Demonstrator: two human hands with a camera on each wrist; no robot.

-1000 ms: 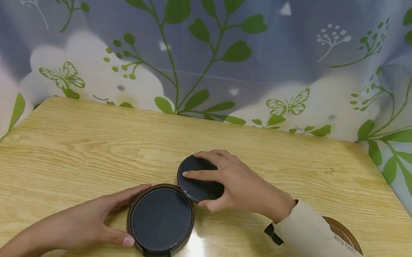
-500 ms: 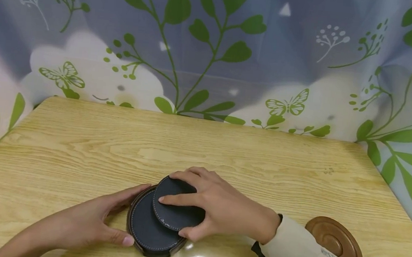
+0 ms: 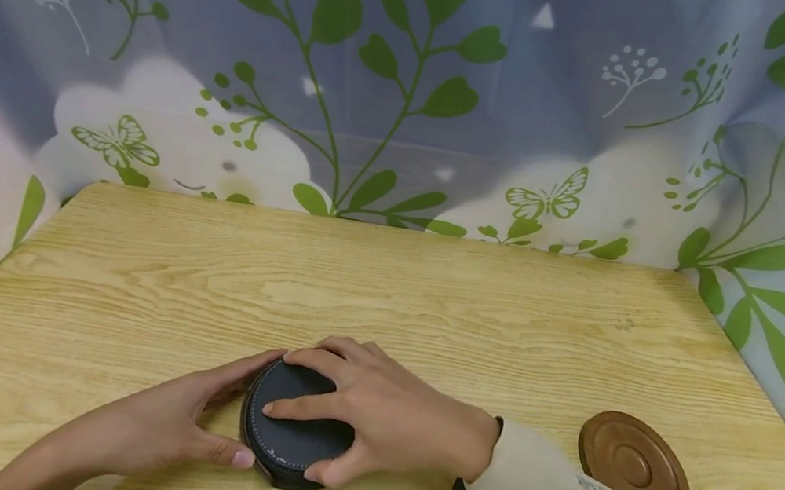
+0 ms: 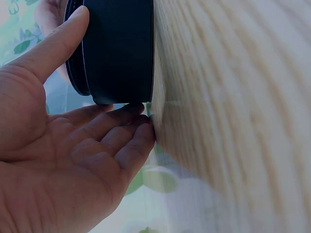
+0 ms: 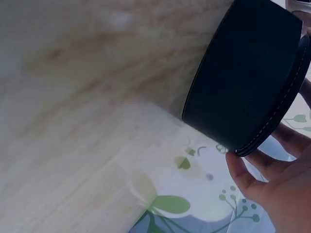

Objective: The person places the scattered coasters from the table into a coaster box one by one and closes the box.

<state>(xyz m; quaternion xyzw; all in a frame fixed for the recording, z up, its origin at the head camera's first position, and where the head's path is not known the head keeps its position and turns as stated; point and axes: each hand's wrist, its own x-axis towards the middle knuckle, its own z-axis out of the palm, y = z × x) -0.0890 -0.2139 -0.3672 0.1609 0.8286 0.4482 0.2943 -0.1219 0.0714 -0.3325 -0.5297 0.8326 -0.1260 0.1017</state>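
A round black leather coaster (image 3: 296, 382) with pale edge stitching lies over the top of a black cylindrical coaster holder (image 4: 119, 53). My right hand (image 3: 386, 422) spreads across the coaster, its thumb and fingertips gripping the rim while the index finger lies on top. In the right wrist view the coaster's stitched edge (image 5: 279, 107) shows along the holder's upper rim. On the other side, my left hand (image 3: 158, 427) holds the holder between thumb and fingers, the thumb tip near the top rim. The holder's inside is hidden under the coaster and right hand.
A brown round disc (image 3: 630, 461) with raised rings rests at the right, beside my right sleeve (image 3: 533, 479). Behind the wooden table (image 3: 500, 310) hangs a curtain (image 3: 401, 151) printed with leaves and butterflies.
My right hand has carried the coaster left and toward me, from beside the holder to over its top. The left hand has stayed in place; the brown disc has come out from behind the sleeve.
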